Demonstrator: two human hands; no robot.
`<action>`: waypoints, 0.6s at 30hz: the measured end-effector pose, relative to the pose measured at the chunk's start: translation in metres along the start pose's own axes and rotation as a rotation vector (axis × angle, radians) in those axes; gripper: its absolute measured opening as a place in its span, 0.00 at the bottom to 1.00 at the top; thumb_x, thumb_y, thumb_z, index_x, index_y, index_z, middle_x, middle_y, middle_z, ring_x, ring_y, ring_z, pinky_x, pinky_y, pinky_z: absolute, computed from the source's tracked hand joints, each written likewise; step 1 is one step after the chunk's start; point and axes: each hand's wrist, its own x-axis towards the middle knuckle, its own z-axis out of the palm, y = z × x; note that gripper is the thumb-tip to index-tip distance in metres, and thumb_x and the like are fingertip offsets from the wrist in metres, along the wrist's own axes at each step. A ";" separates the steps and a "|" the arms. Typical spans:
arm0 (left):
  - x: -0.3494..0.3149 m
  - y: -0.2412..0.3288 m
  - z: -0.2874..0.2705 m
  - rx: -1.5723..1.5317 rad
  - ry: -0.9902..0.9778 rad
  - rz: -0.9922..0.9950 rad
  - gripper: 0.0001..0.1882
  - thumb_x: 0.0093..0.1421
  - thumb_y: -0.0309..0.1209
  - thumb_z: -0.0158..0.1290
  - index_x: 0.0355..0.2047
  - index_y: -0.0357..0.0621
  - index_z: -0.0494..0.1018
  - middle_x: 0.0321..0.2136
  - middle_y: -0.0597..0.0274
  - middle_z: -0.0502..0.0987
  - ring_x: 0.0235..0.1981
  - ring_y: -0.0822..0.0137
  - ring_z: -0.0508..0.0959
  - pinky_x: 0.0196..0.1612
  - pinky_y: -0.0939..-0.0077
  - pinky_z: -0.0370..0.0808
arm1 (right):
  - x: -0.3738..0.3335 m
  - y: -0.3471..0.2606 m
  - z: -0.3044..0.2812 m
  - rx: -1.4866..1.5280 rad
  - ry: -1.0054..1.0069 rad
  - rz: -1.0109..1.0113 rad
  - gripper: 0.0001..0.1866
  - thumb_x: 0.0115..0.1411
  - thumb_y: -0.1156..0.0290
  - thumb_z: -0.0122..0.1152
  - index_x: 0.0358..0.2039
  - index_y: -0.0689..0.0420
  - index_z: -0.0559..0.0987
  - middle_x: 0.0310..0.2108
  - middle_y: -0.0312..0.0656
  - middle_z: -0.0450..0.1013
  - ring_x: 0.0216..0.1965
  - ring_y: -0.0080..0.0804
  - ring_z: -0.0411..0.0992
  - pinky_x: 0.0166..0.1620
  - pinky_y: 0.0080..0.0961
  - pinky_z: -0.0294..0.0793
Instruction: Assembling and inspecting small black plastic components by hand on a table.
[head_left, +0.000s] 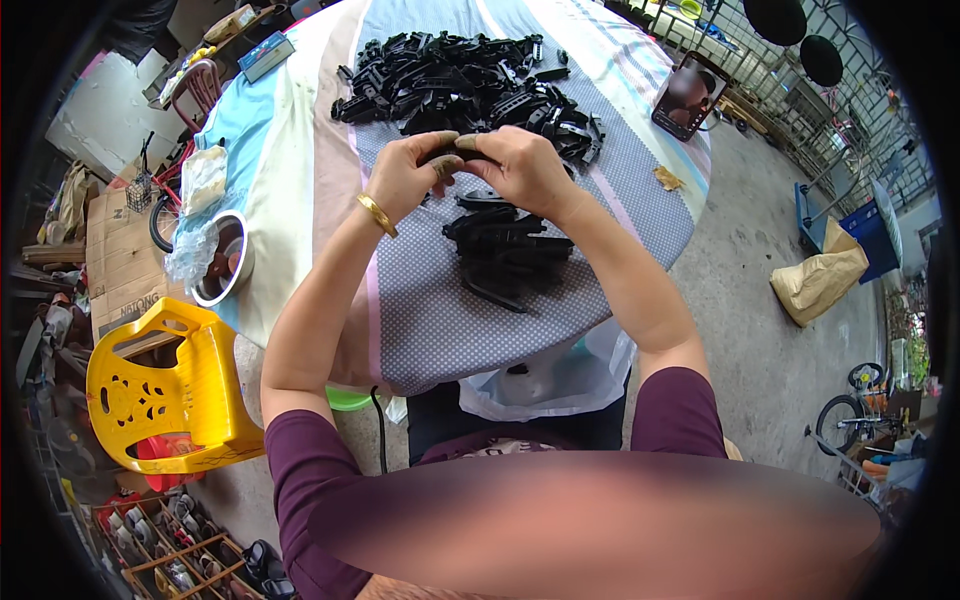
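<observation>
Over the middle of the cloth-covered table [300, 190], the left hand [405, 180] and the right hand [525, 168] are meeting fingertip to fingertip, both pinching one small black plastic piece [447, 155] between thumbs and forefingers. The piece is looking light, stiff and smooth, so a grip at its two ends seems the safest hold. At twelve o'clock from the hands a loose heap of black parts [465, 85] is lying, and at six o'clock a smaller stacked pile [505, 255] is sitting just beneath the wrists. At two o'clock a phone [688, 95] is leaning near the table's rim; at eight o'clock a steel bowl [232, 262] is resting by the left edge, with a yellow plastic chair [165, 390] below it. Bare cloth is lying open to either side of the piles.
</observation>
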 end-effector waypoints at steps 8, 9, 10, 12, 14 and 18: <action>-0.010 0.018 0.013 0.564 0.065 0.427 0.17 0.48 0.25 0.57 0.42 0.41 0.73 0.32 0.52 0.77 0.31 0.56 0.78 0.34 0.72 0.74 | 0.000 0.007 -0.011 0.317 -0.224 0.209 0.22 0.45 0.66 0.67 0.40 0.62 0.75 0.31 0.46 0.74 0.31 0.37 0.73 0.39 0.27 0.71; -0.009 0.020 0.012 0.577 0.080 0.419 0.18 0.48 0.24 0.57 0.41 0.42 0.73 0.32 0.53 0.77 0.33 0.55 0.78 0.35 0.71 0.74 | 0.003 0.002 -0.015 0.246 -0.207 0.190 0.20 0.45 0.66 0.67 0.38 0.62 0.75 0.30 0.46 0.74 0.31 0.36 0.73 0.37 0.26 0.71; -0.009 0.019 0.011 0.577 0.080 0.419 0.18 0.48 0.24 0.57 0.41 0.42 0.73 0.32 0.53 0.77 0.33 0.55 0.78 0.35 0.71 0.74 | 0.004 -0.001 -0.018 0.176 -0.190 0.172 0.19 0.45 0.66 0.67 0.37 0.61 0.76 0.29 0.46 0.74 0.30 0.36 0.73 0.36 0.25 0.71; -0.010 0.018 0.008 0.602 0.076 0.474 0.20 0.48 0.23 0.58 0.44 0.40 0.72 0.30 0.53 0.78 0.29 0.67 0.78 0.33 0.79 0.73 | 0.004 -0.002 -0.020 0.140 -0.168 0.136 0.17 0.45 0.67 0.67 0.35 0.61 0.77 0.28 0.46 0.74 0.29 0.35 0.73 0.34 0.24 0.71; -0.010 0.018 0.009 0.523 0.064 0.457 0.20 0.48 0.24 0.59 0.43 0.40 0.72 0.30 0.54 0.78 0.30 0.64 0.78 0.34 0.76 0.73 | 0.003 -0.001 -0.021 0.106 -0.146 0.097 0.15 0.45 0.68 0.67 0.33 0.62 0.77 0.27 0.46 0.74 0.27 0.34 0.73 0.33 0.23 0.71; -0.010 0.021 0.007 0.406 -0.022 0.243 0.18 0.48 0.25 0.60 0.41 0.38 0.74 0.32 0.59 0.78 0.31 0.74 0.76 0.34 0.81 0.73 | 0.003 0.008 -0.021 0.319 -0.191 0.279 0.13 0.49 0.66 0.65 0.32 0.62 0.78 0.25 0.39 0.75 0.24 0.25 0.71 0.28 0.19 0.69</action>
